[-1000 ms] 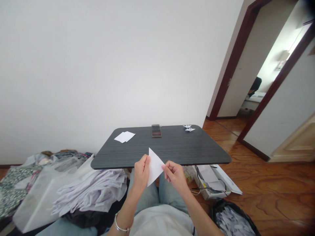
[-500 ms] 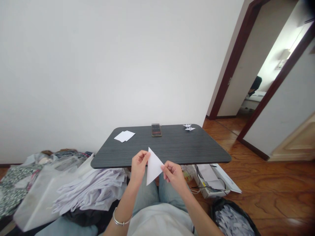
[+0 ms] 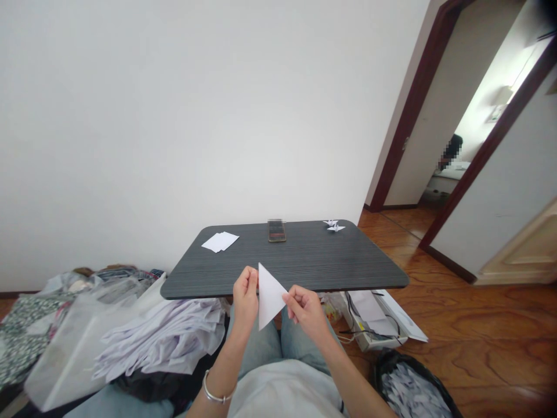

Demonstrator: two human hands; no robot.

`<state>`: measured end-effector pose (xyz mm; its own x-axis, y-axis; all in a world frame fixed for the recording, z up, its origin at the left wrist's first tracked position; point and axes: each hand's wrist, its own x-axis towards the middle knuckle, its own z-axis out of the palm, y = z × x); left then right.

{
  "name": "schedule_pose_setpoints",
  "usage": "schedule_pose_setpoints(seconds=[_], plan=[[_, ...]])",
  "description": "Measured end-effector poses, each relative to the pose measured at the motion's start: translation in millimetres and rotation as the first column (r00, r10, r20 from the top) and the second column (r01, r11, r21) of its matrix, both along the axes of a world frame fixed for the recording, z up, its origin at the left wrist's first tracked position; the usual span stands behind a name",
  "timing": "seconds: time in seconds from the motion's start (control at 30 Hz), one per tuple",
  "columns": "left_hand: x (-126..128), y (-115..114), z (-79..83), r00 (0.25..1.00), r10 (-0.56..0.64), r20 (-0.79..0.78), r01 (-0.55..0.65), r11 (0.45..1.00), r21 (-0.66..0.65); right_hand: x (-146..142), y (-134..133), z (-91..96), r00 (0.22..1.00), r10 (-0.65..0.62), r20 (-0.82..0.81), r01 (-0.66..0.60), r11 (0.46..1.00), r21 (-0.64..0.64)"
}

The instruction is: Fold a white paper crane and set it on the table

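A white paper folded into a triangle point(image 3: 268, 296) is held upright in front of me, over my lap and the near edge of the dark table point(image 3: 304, 261). My left hand point(image 3: 245, 296) pinches its left edge with closed fingers. Closed on the triangle's right corner is my right hand point(image 3: 305, 309). A silver bracelet point(image 3: 213, 393) circles my left wrist.
On the table lie white paper sheets point(image 3: 220, 241) at the far left, a phone point(image 3: 277, 230) at the far middle and folded paper cranes point(image 3: 334, 226) at the far right. Piled cloth and bags point(image 3: 130, 337) sit left. A box point(image 3: 374, 325) and a paper-filled bin point(image 3: 409, 389) are right.
The triangle has turned slightly and its top point shifted a little left. My left hand's grip has slid a little down its left edge. My right hand keeps its hold.
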<state>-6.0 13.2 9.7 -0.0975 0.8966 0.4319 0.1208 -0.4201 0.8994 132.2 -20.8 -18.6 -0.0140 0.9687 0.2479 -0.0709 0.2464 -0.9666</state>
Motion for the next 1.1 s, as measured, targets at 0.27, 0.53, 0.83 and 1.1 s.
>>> schedule_pose_setpoints(seconds=[0.27, 0.53, 0.83, 1.1], plan=[[-1, 1, -10.0, 0.962, -0.267, 0.054, 0.273, 0.939, -0.209, 4, 4, -4.6, 0.999, -0.026, -0.028, 0.026, 0.999, 0.02], [-2, -2, -13.4, 0.972, -0.175, -0.158, 0.142, 0.97, -0.198, 4, 4, -5.2, 0.999, -0.045, -0.012, 0.045, 0.999, 0.015], [-8, -1, -9.9, 0.946, -0.324, 0.017, 0.319, 0.921, -0.223, 10, 8, -8.9, 0.996, -0.085, -0.035, 0.086, 0.996, 0.024], [-4, -7, -14.5, 0.956, -0.277, -0.1, 0.252, 0.945, -0.207, 12, 9, -12.1, 0.996, -0.083, -0.013, 0.083, 0.996, 0.041]])
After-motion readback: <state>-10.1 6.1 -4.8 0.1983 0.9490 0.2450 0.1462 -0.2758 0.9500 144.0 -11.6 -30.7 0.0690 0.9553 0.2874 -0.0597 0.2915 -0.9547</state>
